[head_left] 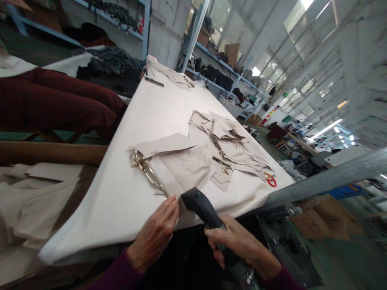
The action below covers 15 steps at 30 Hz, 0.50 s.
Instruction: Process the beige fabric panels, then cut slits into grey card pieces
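My right hand (242, 247) is wrapped round the handle of a black hand-held cutter (201, 207), whose head rests at the near edge of the beige cloth (121, 193) spread over the table. My left hand (157, 231) lies on the cloth just left of the cutter head, fingers together and pressed flat on the fabric. Just beyond the cutter lies a folded beige cut piece (184, 165) beside a metal clamp (145, 167). A heap of smaller beige cut pieces (229, 141) covers the cloth further right.
Red-handled scissors (270, 180) lie near the table's right edge. A dark red fabric roll (54, 100) and a cardboard tube (51, 153) lie to the left. Blue shelving (220, 68) with dark goods stands behind. A grey metal bar (326, 179) crosses on the right.
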Each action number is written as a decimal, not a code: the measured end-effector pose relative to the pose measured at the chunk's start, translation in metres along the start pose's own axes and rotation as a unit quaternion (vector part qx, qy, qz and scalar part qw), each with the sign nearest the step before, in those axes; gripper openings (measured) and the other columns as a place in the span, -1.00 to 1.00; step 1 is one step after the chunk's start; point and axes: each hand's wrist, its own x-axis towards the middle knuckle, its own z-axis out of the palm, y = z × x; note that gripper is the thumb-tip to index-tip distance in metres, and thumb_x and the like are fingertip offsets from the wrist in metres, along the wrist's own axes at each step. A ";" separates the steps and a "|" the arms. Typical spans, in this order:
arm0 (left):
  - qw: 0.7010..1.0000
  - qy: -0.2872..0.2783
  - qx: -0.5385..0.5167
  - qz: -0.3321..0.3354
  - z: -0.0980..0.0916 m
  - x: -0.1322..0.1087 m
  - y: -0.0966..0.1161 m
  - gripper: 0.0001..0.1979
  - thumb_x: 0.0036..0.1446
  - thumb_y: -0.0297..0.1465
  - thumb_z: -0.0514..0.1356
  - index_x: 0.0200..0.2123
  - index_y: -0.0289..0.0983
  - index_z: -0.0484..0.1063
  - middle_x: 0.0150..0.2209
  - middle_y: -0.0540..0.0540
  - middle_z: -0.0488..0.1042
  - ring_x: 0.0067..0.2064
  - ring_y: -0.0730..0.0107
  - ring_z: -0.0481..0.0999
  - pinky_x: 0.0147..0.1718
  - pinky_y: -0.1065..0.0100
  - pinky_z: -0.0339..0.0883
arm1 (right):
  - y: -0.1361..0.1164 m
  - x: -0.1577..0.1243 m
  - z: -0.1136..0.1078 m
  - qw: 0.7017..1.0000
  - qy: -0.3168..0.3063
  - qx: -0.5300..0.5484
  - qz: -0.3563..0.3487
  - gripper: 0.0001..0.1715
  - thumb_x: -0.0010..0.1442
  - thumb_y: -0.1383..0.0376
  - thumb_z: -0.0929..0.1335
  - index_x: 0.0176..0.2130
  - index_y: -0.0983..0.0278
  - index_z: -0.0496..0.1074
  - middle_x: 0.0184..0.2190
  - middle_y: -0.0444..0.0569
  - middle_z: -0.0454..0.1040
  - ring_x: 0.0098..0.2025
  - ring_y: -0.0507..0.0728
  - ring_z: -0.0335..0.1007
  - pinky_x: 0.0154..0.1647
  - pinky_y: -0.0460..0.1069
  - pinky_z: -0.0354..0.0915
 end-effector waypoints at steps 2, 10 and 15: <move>1.000 0.002 -0.005 -0.004 0.000 0.000 0.000 -0.50 -0.07 -0.74 -0.09 -0.06 -0.59 0.39 -0.01 -0.41 0.43 0.09 0.02 0.38 0.06 0.16 0.36 | -0.002 0.001 0.000 1.000 0.003 -0.014 0.005 -0.75 0.11 0.17 0.31 -0.45 0.31 0.31 -0.64 -0.19 0.29 -0.71 -0.06 0.19 -0.72 -0.17 0.14; 0.999 0.020 -0.032 -0.019 0.006 -0.005 0.000 -0.52 -0.06 -0.73 -0.09 -0.06 -0.57 0.39 -0.02 -0.40 0.43 0.09 0.04 0.38 0.06 0.15 0.36 | -0.004 -0.006 -0.002 0.999 -0.008 -0.031 0.016 -0.75 0.12 0.16 0.30 -0.42 0.31 0.31 -0.64 -0.18 0.31 -0.72 -0.06 0.18 -0.73 -0.18 0.13; 0.997 0.021 -0.058 -0.037 0.008 -0.005 0.000 -0.53 -0.01 -0.73 -0.10 -0.04 -0.52 0.36 0.01 -0.35 0.40 0.13 0.12 0.33 0.10 0.18 0.32 | -0.020 0.001 -0.007 0.999 0.009 -0.033 0.005 -0.74 0.10 0.16 0.31 -0.46 0.30 0.30 -0.65 -0.19 0.29 -0.69 -0.05 0.20 -0.71 -0.17 0.15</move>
